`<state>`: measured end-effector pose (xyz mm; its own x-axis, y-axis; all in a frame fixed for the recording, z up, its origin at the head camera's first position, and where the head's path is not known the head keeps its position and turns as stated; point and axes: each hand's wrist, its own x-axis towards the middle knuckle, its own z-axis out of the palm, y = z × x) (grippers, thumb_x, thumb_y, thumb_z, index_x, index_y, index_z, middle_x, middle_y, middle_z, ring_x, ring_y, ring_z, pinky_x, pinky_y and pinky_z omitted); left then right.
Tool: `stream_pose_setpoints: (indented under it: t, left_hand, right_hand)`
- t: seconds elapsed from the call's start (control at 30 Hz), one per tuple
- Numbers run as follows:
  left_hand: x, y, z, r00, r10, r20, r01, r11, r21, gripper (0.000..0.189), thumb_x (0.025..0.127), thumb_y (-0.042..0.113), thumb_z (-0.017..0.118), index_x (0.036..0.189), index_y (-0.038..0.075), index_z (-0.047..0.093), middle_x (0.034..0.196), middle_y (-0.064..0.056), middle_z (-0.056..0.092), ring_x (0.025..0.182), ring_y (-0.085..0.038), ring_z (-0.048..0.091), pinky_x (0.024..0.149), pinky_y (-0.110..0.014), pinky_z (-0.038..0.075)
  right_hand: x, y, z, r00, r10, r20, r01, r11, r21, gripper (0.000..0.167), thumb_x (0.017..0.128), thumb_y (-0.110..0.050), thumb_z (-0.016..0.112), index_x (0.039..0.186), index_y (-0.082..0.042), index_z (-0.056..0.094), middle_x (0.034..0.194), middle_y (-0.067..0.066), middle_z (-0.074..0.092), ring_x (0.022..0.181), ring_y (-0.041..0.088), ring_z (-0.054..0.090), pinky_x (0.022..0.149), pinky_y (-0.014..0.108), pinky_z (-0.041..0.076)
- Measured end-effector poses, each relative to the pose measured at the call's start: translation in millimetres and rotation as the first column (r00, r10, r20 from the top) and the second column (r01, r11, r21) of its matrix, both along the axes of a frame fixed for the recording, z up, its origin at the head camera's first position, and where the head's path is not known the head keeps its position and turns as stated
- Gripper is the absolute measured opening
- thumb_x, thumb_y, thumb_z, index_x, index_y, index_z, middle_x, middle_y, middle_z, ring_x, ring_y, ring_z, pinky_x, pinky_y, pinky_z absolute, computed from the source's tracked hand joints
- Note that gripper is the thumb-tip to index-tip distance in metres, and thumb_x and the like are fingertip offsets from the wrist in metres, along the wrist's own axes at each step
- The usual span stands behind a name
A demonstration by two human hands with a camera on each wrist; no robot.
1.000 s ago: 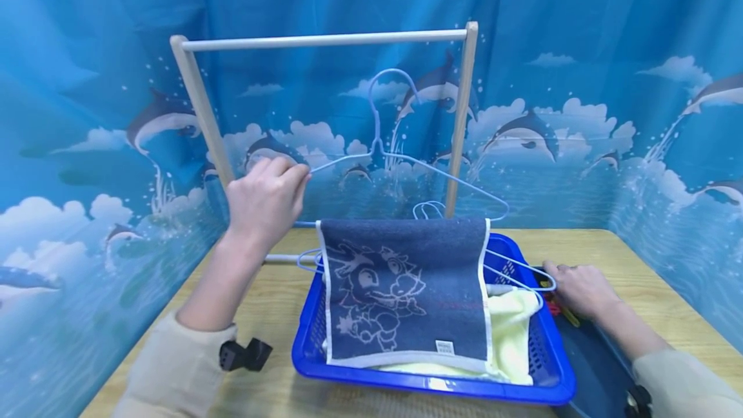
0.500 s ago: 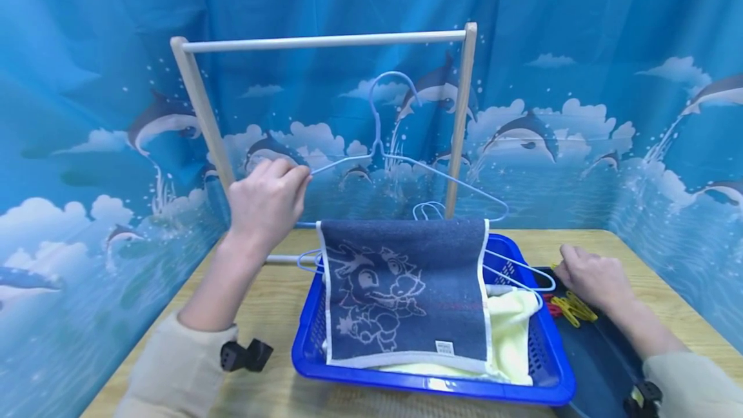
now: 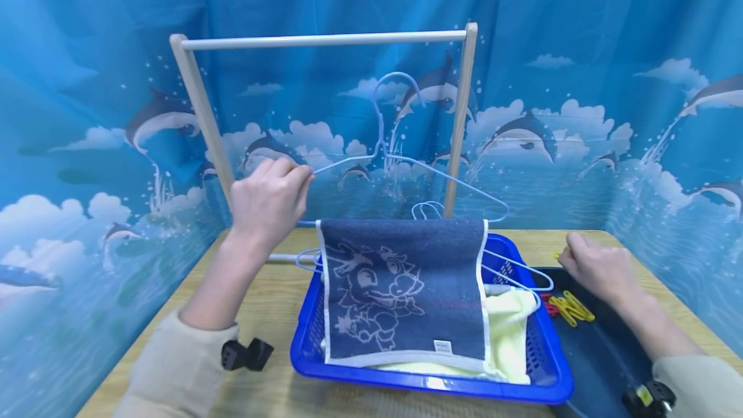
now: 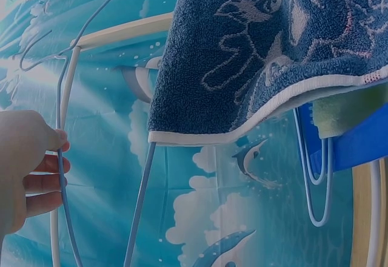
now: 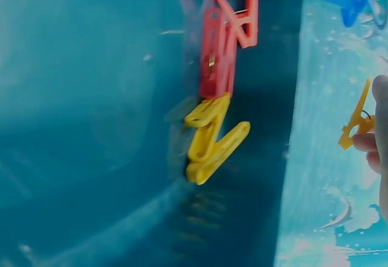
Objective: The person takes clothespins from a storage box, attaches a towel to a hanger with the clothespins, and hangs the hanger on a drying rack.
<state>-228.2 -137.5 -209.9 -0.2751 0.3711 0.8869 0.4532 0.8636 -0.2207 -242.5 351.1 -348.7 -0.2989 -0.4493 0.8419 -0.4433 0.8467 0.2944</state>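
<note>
My left hand [image 3: 269, 199] pinches the left shoulder of a light-blue wire clothes hanger [image 3: 447, 176], its hook pointing up. Over the hanger's lower bar drapes a dark blue towel [image 3: 406, 289] with a pale cartoon figure and white edging. In the left wrist view, thumb and fingers close round the hanger wire [image 4: 62, 182]. My right hand [image 3: 600, 269] is raised over the far end of a dark tray [image 3: 604, 347]. It pinches a yellow clothespin [image 5: 357, 118], clearest in the right wrist view. Yellow clothespins [image 3: 571, 308] and red clothespins [image 3: 548, 305] lie in the tray.
A blue plastic basket [image 3: 565, 366] stands behind and below the towel, holding pale yellow cloth [image 3: 511, 334] and more hangers [image 3: 516, 269] that stick out over its sides. Beyond it rises a wooden rack with a white rail [image 3: 325, 40]. A dolphin-print curtain encloses the wooden table [image 3: 261, 315].
My right hand has lifted up and to the right out of the tray, with a yellow clothespin in its fingers. The left hand and hanger have stayed almost still.
</note>
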Motion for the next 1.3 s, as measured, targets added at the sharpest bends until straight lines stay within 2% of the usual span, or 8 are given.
stream_pose_setpoints:
  t: [0.17,0.37,0.7,0.83,0.97,1.13,1.3]
  left_hand:
    - [0.5,0.7,0.0,1.0,0.006,0.01,-0.006,1.0,-0.001,0.009,0.083,0.012,0.069,0.084,0.004,0.072,0.074,-0.01,0.065,0.064,-0.027,0.059,0.039,-0.037,0.045]
    - [0.6,1.1,-0.5,1.0,0.01,0.008,-0.01,1.0,0.001,0.008,0.083,0.012,0.069,0.085,0.004,0.073,0.074,-0.01,0.065,0.063,-0.027,0.059,0.038,-0.037,0.044]
    - [0.3,1.1,-1.9,1.0,0.009,0.007,-0.009,1.0,0.003,0.01,0.085,0.013,0.067,0.085,0.005,0.073,0.075,-0.01,0.066,0.064,-0.027,0.06,0.038,-0.037,0.045]
    - [0.6,1.1,-1.6,1.0,0.01,0.014,-0.01,1.0,0.004,0.009,0.084,0.012,0.068,0.086,0.005,0.073,0.075,-0.01,0.066,0.065,-0.027,0.06,0.038,-0.037,0.045]
    - [0.3,1.6,-1.7,1.0,0.008,0.018,-0.008,1.0,0.003,0.009,0.083,0.012,0.069,0.086,0.004,0.073,0.075,-0.01,0.066,0.065,-0.027,0.06,0.039,-0.037,0.045]
    - [0.0,2.4,-2.5,1.0,0.011,0.026,-0.011,1.0,-0.01,0.009,0.084,0.012,0.068,0.086,0.004,0.072,0.076,-0.011,0.066,0.065,-0.026,0.06,0.038,-0.035,0.044]
    - [-0.3,3.7,-2.2,0.999,0.008,0.032,-0.007,1.0,-0.021,0.009,0.085,0.012,0.067,0.086,0.004,0.072,0.075,-0.011,0.066,0.064,-0.026,0.06,0.037,-0.034,0.043]
  right_hand:
    - [5.2,-5,14.4,0.999,-0.033,-0.004,0.033,0.999,-0.028,0.021,0.082,-0.02,0.031,0.062,-0.013,0.035,0.05,-0.013,0.021,0.041,-0.001,0.009,0.035,0.022,0.007]
    - [13.1,-13,31.2,1.0,-0.01,-0.019,0.009,0.997,-0.071,0.02,0.079,-0.018,0.033,0.061,-0.013,0.038,0.049,-0.007,0.03,0.045,-0.005,0.008,0.036,0.021,0.008]
    - [23.7,-28,51.1,0.999,-0.019,0.045,0.021,0.998,-0.063,0.017,0.076,-0.014,0.039,0.063,-0.008,0.048,0.051,-0.002,0.044,0.046,-0.009,0.018,0.032,0.021,0.017]
    - [22.7,-33,55.8,0.998,0.028,0.051,-0.024,0.997,-0.076,0.018,0.077,-0.015,0.04,0.065,-0.006,0.051,0.054,-0.001,0.046,0.042,0.0,0.031,0.032,0.02,0.022]
    - [20.7,-38,57.6,0.994,0.088,0.064,-0.081,0.992,-0.101,0.028,0.083,-0.023,0.037,0.069,-0.005,0.054,0.057,0.0,0.047,0.046,0.009,0.038,0.035,0.022,0.029]
    - [24.0,-50,64.5,0.983,0.16,0.089,-0.15,0.982,-0.113,0.041,0.092,-0.033,0.036,0.073,-0.005,0.058,0.062,0.0,0.049,0.053,0.007,0.039,0.042,0.023,0.035]
    - [28.5,-60,70.0,0.974,0.198,0.108,-0.185,0.976,-0.117,0.047,0.096,-0.041,0.038,0.075,-0.004,0.057,0.064,0.0,0.049,0.055,0.006,0.038,0.043,0.019,0.034]
